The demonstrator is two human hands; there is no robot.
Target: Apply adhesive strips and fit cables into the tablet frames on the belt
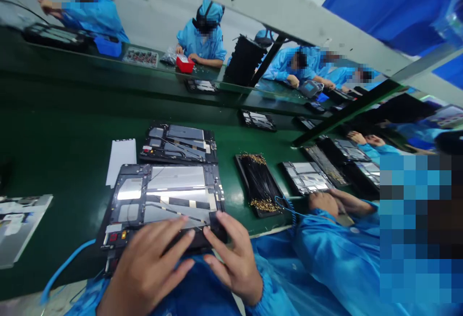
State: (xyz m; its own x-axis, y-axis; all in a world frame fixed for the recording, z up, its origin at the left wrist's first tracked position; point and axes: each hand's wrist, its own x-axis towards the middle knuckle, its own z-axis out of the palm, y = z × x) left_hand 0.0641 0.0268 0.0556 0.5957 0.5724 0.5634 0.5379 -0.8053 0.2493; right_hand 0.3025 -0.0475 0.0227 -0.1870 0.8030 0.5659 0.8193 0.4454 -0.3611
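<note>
Touching flat device (173, 195), fingers (231, 226) spread

On the bench (72, 132), I have my left hand (144, 258) and right hand (235, 258) over the near side of the front device (175, 178), with the rear device (181, 135) just behind it. A paper sheet (122, 158) lies left of the rear device; a flat panel (27, 231) sits farther left. To the right I see a cable tray (258, 181), then another device (307, 176), a co-worker's hand (321, 204) at its near side.
</note>
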